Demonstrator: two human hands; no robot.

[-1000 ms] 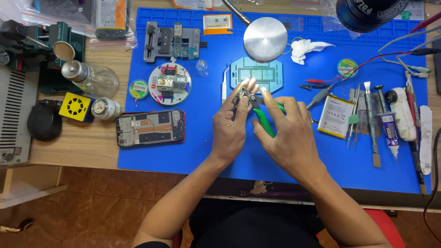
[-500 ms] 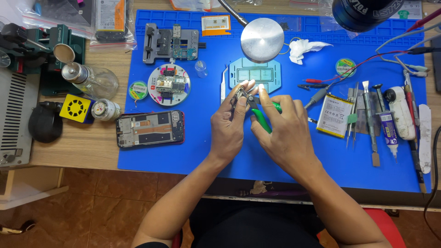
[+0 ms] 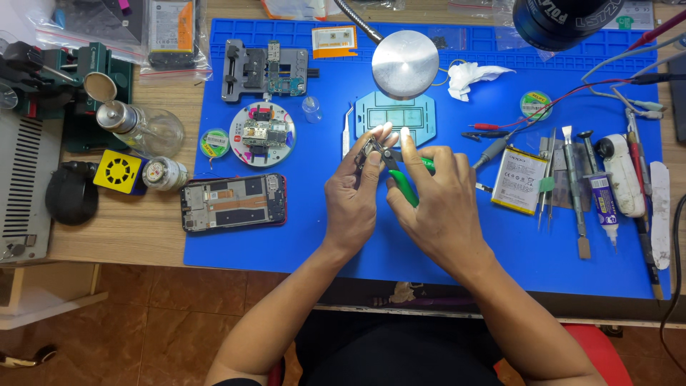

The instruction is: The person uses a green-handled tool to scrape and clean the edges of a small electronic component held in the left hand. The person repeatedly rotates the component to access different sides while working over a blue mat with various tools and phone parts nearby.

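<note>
The left hand (image 3: 351, 199) pinched a small metal part (image 3: 372, 147) between thumb and fingertips, held up over the blue mat (image 3: 300, 236) just in front of the pale teal stencil plate (image 3: 395, 116). The right hand (image 3: 443, 207) was wrapped around green-handled pliers (image 3: 406, 187), whose tip met the part; whether the tool's tip was biting or only touching was hard to tell, since the fingers crowded it. Doing this well called for a steady pinch, wrists braced low toward the surface, and small, gentle squeezes, with the part kept over the mat so anything dropped stayed findable.
</note>
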